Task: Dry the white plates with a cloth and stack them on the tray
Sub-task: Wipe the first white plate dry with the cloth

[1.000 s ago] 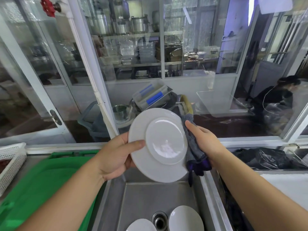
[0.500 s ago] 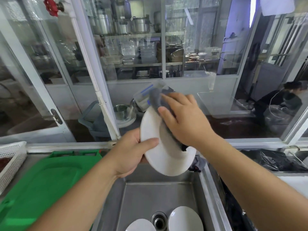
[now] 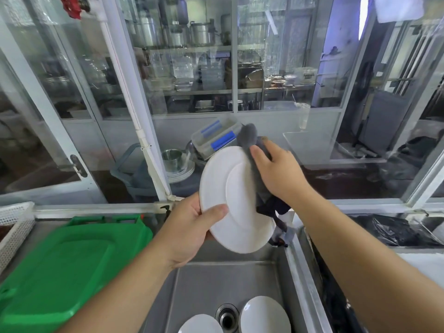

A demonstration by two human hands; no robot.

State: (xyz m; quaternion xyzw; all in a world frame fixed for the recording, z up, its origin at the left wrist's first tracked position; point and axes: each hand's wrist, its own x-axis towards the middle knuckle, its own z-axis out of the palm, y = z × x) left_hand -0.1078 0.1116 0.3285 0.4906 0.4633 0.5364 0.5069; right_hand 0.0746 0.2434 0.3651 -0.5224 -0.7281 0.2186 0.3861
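So the white plate (image 3: 236, 200) was up in the air over the sink (image 3: 211, 280), tilted on edge, nowhere near the green tray (image 3: 72, 255) yet. The left hand (image 3: 189, 227) gripped its lower left rim, thumb curled over the face and the other fingers hidden behind. The right hand (image 3: 278, 174) had its fingers laid fairly flat on a grey cloth (image 3: 252, 150), pressing it against the plate's right side; I couldn't see whether the thumb was hooked round the cloth. The cloth bunched up above the plate's top edge and a darker end hung down under the wrist.

Down in the sink, two more plates sat either side of the drain (image 3: 227, 317): a left plate (image 3: 200, 324) and a right plate (image 3: 264, 314), both cut off by the bottom of the shot. The tray was on the counter (image 3: 45, 223) just left of the sink. Further left of it was a white mesh basket (image 3: 14, 227). Right of the sink lay a crumpled black bag (image 3: 394, 229).

Behind the sink was a glass wall, and the stuff past it was on the far side: a clear box with blue clips (image 3: 216, 138), a steel pot (image 3: 171, 158) on some trays, and shelves of pots higher up.
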